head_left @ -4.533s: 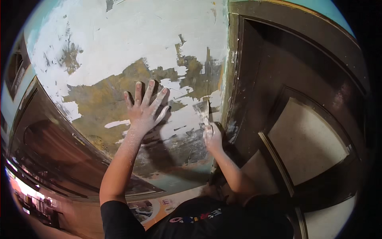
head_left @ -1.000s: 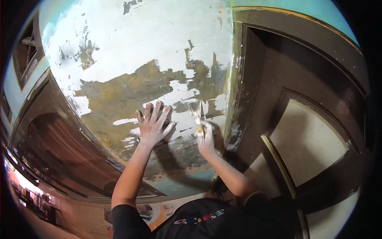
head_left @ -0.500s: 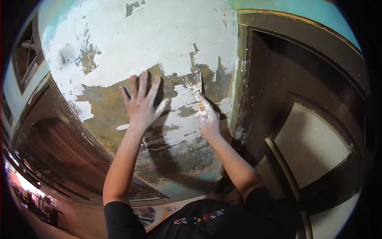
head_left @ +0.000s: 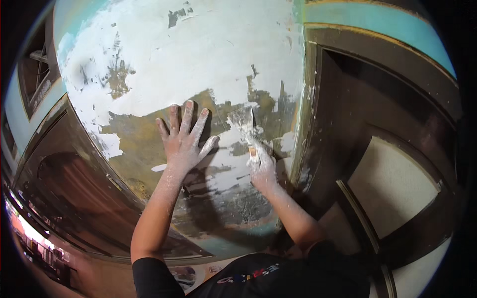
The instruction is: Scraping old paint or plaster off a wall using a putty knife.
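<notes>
Before me is a wall [head_left: 228,49] coated in white on its upper part, with a ragged brown-green patch lower down. My left hand [head_left: 185,141] lies on the brown patch with its fingers spread, dusted white and holding nothing. In my right hand [head_left: 262,166] is a putty knife [head_left: 243,120], gripped by its handle with the thumb on top. Its whitish blade points up against the wall, at the border of white filler and bare patch. White powder covers both hands and forearms.
Right of the wall stands a dark wooden door frame [head_left: 313,89] with a panelled door [head_left: 392,186]. A brown arched-panel door [head_left: 82,179] is on the left, below a small framed opening [head_left: 37,64]. Turquoise paint [head_left: 367,15] runs above the right frame.
The view has tilted, so the wall and both hands sit lower in the picture. My right hand still grips the putty knife against the wall; my left stays spread on the patch.
</notes>
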Motion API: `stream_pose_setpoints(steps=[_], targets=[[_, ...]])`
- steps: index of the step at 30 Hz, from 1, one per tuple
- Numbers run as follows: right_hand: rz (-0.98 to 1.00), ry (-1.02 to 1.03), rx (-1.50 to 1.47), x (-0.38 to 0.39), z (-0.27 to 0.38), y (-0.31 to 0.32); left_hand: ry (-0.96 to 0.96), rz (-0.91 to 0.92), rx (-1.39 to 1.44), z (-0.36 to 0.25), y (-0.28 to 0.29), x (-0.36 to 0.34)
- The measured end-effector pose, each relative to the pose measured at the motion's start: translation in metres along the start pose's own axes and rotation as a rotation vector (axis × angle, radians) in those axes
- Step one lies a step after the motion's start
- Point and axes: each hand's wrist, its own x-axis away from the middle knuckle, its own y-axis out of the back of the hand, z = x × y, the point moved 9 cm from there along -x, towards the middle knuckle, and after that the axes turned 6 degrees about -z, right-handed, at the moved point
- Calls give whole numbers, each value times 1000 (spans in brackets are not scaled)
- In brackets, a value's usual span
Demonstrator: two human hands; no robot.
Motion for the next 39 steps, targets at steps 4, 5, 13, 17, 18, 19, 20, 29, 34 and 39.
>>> stream_pose_setpoints(steps=[4, 5, 13, 17, 18, 19, 20, 29, 34, 39], targets=[[-103, 255, 80, -35, 55, 5, -6, -49, -71, 28, 21, -31], [-22, 108, 67, -48, 58, 0, 9, -59, -72, 38, 31, -44], [-119, 33, -247, -30, 30, -9, 54, -91, -130, 53, 33, -54], [76, -98, -66, -62, 65, -23, 60, -69, -122, 56, 34, -52], [45, -45, -83, -63, 66, -24, 72, -55, -121, 59, 32, -51], [15, 8, -101, -62, 68, -25, 63, -77, -111, 60, 32, -48], [22, -126, -85, -43, 59, -23, 59, -73, -121, 62, 31, -45], [-23, -70, -114, -60, 58, -23, 58, -66, -99, 57, 31, -42], [-80, 217, 146, -30, 74, -14, 78, -44, -117, 60, 31, -41], [-71, 223, 115, -67, 93, -13, 69, -47, -112, 57, 30, -42]])
